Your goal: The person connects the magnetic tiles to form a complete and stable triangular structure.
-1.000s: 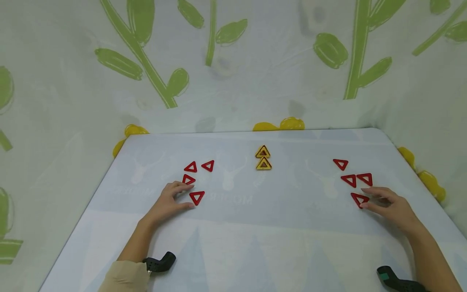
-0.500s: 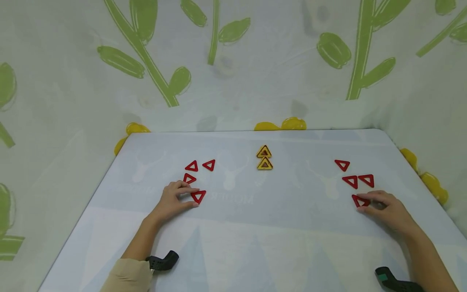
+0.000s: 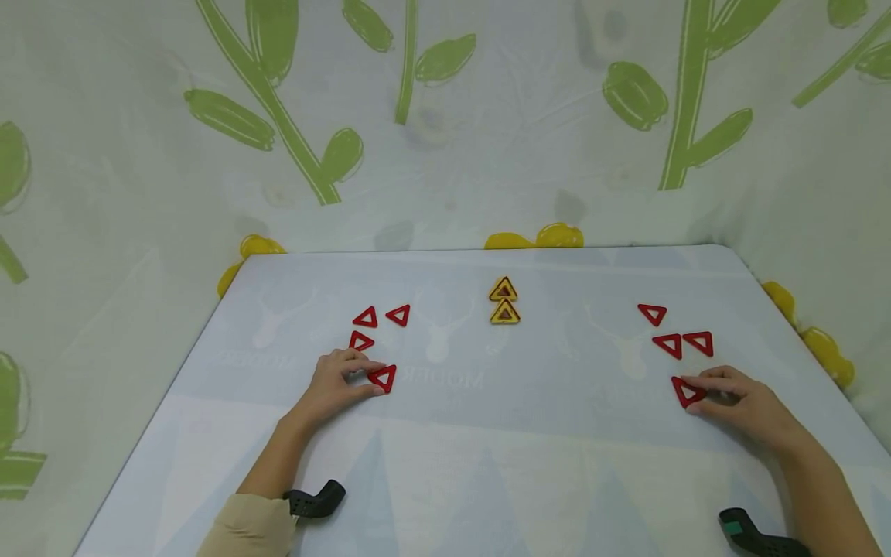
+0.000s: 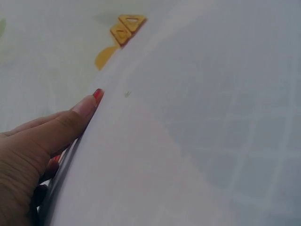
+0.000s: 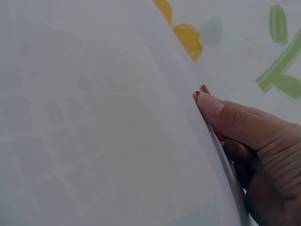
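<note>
My left hand pinches a hollow red triangle between thumb and forefinger, at its left corners, low over the table. In the left wrist view, a red tip pokes out past the thumb. On the right, my right hand grips another hollow red triangle by its right side; the right wrist view has its red edge at the thumb tip, the rest hidden behind the fingers. Two yellow triangles with dark centres lie point to base at the table's far middle.
Behind the left hand lie more red triangles, one of them close to its knuckles. Several others lie beyond the right hand. The pale printed table ends at a back edge against a leaf-patterned cloth.
My left thumb and forefinger have come onto the near red triangle, which has shifted slightly right. The right hand's red triangle has turned a little and moved slightly toward me.
</note>
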`<action>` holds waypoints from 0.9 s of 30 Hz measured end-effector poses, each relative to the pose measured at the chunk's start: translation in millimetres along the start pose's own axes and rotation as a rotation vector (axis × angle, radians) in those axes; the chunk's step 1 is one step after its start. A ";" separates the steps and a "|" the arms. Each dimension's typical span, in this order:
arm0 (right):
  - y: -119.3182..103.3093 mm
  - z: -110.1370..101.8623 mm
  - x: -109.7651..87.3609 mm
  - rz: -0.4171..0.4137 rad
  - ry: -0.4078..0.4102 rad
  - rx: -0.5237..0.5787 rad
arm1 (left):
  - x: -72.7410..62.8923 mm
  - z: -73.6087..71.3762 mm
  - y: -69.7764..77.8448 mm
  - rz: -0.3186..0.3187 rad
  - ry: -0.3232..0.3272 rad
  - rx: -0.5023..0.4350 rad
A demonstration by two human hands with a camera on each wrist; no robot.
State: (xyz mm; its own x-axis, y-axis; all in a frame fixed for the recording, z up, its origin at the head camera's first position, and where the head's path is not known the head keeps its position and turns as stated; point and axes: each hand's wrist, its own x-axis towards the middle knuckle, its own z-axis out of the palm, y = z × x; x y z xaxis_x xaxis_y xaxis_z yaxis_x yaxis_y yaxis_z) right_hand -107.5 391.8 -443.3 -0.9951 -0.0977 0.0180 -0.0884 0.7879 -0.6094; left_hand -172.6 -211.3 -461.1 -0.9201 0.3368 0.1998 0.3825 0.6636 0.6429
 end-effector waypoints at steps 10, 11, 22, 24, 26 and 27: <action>-7.2 4.6 0.5 0.029 0.036 0.045 | 0.4 7.9 -0.4 0.113 0.044 -0.010; -8.6 4.9 0.5 0.040 0.034 0.042 | 0.2 8.7 0.1 0.121 0.050 -0.010; -16.0 15.2 3.7 0.003 0.046 0.053 | 1.3 18.8 8.8 0.136 0.059 0.011; -18.8 17.5 4.8 -0.013 0.048 0.060 | 2.0 19.7 10.7 0.144 0.054 0.010; -21.2 20.1 5.9 -0.038 0.057 0.069 | 2.8 21.2 11.6 0.165 0.053 0.015; -22.2 21.4 6.3 -0.051 0.061 0.075 | 3.3 22.0 12.0 0.176 0.054 0.019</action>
State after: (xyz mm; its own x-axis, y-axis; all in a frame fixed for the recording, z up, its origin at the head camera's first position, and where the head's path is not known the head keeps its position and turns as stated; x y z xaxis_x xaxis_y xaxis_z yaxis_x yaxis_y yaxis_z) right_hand -110.9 360.7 -446.6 -0.9905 -0.0971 0.0975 -0.1375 0.7352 -0.6638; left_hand -169.2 -187.5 -469.0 -0.8421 0.4125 0.3475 0.5386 0.6104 0.5808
